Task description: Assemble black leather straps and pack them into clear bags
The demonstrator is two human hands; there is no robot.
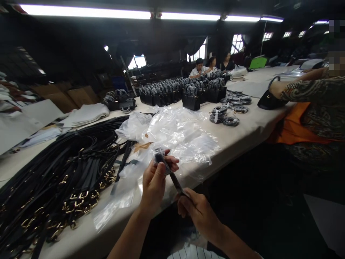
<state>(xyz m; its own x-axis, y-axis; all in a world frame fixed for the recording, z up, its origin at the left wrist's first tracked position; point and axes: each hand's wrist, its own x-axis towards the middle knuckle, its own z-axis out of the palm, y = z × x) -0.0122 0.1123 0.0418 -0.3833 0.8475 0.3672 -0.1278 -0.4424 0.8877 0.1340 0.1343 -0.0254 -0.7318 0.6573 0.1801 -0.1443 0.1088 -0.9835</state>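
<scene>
Near the table's front edge, my left hand (155, 181) is closed around a small coiled black strap (159, 155) with a shiny, plastic-like surface. A straight dark length of the strap (175, 182) runs from the coil down to my right hand (198, 210), whose fingers are pinched on its end. Just beyond my hands lies a pile of clear plastic bags (178, 131). To the left is a large heap of black straps (78, 169) with gold buckles.
Rows of black handbags (191, 101) with wrapped handles stand farther back on the table (229, 144). Wrapped strap coils (217, 114) lie right of the bags. At the right, a person in a patterned sleeve (309, 90) holds a black bag (269, 100). Several people sit at the far end.
</scene>
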